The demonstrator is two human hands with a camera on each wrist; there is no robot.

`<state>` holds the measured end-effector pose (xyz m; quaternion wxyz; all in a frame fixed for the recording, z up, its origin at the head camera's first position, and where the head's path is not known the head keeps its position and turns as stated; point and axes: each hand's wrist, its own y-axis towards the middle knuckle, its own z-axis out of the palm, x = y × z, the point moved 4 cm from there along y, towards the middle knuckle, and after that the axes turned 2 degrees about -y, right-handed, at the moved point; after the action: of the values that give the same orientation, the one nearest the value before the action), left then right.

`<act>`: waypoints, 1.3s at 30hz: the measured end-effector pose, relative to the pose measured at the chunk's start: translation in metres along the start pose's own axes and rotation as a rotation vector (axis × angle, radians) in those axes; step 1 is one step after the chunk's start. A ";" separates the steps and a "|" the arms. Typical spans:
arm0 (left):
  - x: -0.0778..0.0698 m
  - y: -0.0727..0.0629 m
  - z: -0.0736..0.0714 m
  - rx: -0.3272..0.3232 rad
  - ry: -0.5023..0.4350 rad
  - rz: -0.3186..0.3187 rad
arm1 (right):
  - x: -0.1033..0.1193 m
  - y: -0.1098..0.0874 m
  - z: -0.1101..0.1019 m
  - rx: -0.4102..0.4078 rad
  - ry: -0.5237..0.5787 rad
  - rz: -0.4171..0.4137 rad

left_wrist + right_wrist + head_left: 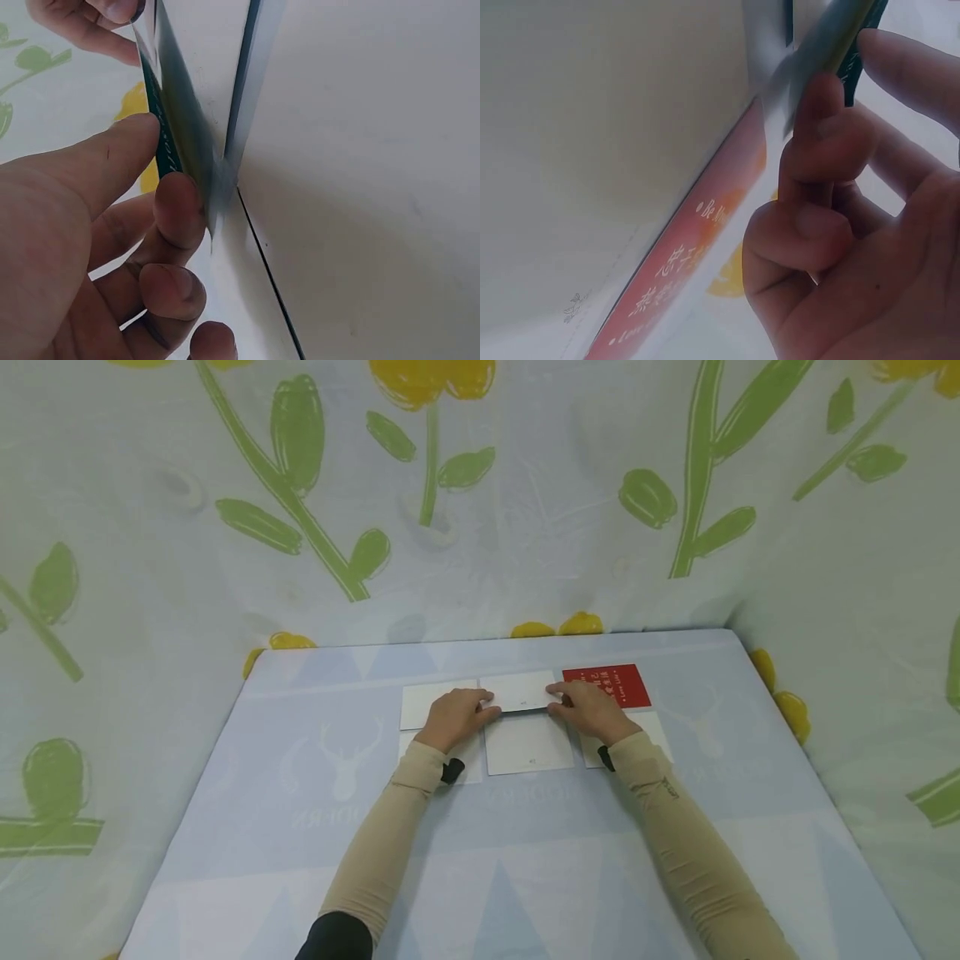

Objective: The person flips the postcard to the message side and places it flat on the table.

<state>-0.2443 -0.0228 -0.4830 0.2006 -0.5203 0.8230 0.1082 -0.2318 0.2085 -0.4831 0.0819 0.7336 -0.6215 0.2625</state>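
Both hands are at one card (517, 691) in the middle of the back row of cards. Its white side shows in the head view, and a dark green face with small pale lettering (166, 142) shows in the left wrist view. My left hand (457, 718) pinches its left end between thumb and fingers. At the right end, my right hand (588, 706) pinches it the same way, overlapping a red card (636, 687) in the head view. The held card stands tilted, with a dark line along its near edge. Right in front of it lies a white card (528, 747).
More white cards lie flat: one at back left (420, 706), one at front left (468, 770), and one at front right (652, 731), partly under the right wrist. A pale patterned cloth (300, 852) covers the table. Flower-printed curtains (525, 543) surround it.
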 end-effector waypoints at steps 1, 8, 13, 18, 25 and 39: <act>-0.001 0.000 0.000 0.000 0.004 0.001 | 0.000 0.000 0.000 0.002 -0.004 0.001; -0.002 0.001 0.000 0.010 0.011 -0.014 | -0.002 0.002 0.003 0.014 -0.017 0.001; -0.003 0.002 0.002 0.018 0.029 -0.022 | -0.002 0.001 0.005 0.029 -0.015 0.016; -0.004 0.003 0.003 0.007 0.039 -0.026 | -0.002 0.001 0.005 0.024 -0.006 0.037; -0.005 0.005 0.002 0.015 0.050 -0.042 | -0.002 0.001 0.006 0.033 0.008 0.044; -0.004 0.003 0.000 -0.022 0.089 -0.020 | -0.001 -0.006 0.009 0.056 0.048 0.059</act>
<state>-0.2456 -0.0182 -0.4814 0.1591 -0.5351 0.8246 0.0918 -0.2236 0.2066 -0.4900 0.0686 0.7105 -0.6331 0.2995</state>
